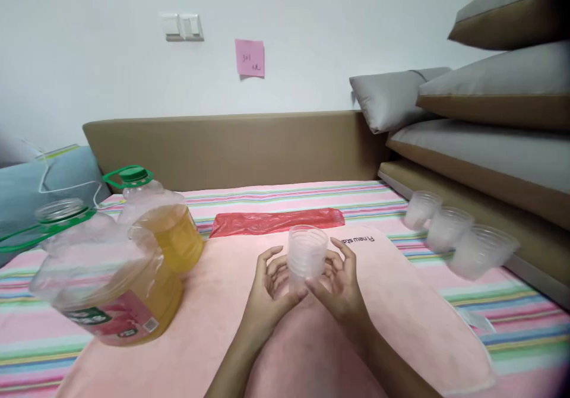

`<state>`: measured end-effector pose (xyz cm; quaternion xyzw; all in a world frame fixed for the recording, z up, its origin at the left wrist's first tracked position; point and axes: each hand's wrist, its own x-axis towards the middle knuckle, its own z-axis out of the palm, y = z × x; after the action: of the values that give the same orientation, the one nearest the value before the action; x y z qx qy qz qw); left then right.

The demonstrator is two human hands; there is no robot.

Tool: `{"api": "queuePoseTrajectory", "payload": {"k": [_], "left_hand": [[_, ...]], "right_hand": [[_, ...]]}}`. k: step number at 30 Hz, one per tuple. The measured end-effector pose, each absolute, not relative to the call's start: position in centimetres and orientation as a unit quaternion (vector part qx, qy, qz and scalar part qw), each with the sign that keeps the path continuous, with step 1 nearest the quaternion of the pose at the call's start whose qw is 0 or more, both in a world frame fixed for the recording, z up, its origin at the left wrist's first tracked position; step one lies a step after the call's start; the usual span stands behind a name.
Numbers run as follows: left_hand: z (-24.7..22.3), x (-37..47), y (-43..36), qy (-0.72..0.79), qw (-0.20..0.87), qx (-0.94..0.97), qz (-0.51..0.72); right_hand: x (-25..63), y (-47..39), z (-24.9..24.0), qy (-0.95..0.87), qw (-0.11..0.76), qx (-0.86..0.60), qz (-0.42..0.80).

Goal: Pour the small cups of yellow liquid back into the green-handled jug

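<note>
A stack of clear plastic cups stands upright in the middle, over the pink mat. My left hand curls around its left side, with the thumb across the front. From the right, my right hand closes on the same stack, its thumb near the left one. The fingers behind the cups are partly hidden. Just beyond lies a flat red plastic bag. Off to the left stand an uncapped large jug of amber liquid and a second jug with a green cap.
Three clear cups or cup stacks stand in a row on the right, on the striped cloth. Grey and brown cushions are piled behind them. A brown headboard runs along the wall. A blue pillow with a white cable lies far left.
</note>
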<state>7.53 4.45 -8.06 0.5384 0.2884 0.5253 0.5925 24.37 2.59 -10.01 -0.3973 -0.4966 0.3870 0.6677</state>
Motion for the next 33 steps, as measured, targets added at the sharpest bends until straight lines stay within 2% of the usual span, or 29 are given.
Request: {"api": "queuePoseTrajectory", "payload": {"k": [17,25,29,33], "left_hand": [[-8.8,8.3,4.6,0.271,0.608,0.53,0.526],[-8.4,8.2,4.2,0.274,0.605,0.539,0.518],[-8.7,8.2,3.9,0.276,0.607,0.557,0.495],[-8.8,8.2,3.8,0.274,0.607,0.574,0.476]], "right_hand": [[25.4,1.7,-9.4,-0.481,0.605,-0.366,0.518],[29.9,2.7,-5.5,-0.552,0.587,-0.418,0.421],[31.1,2.1,-4.5,-0.57,0.551,-0.415,0.446],[31.5,1.9,-4.7,-0.577,0.551,-0.411,0.441]]}}
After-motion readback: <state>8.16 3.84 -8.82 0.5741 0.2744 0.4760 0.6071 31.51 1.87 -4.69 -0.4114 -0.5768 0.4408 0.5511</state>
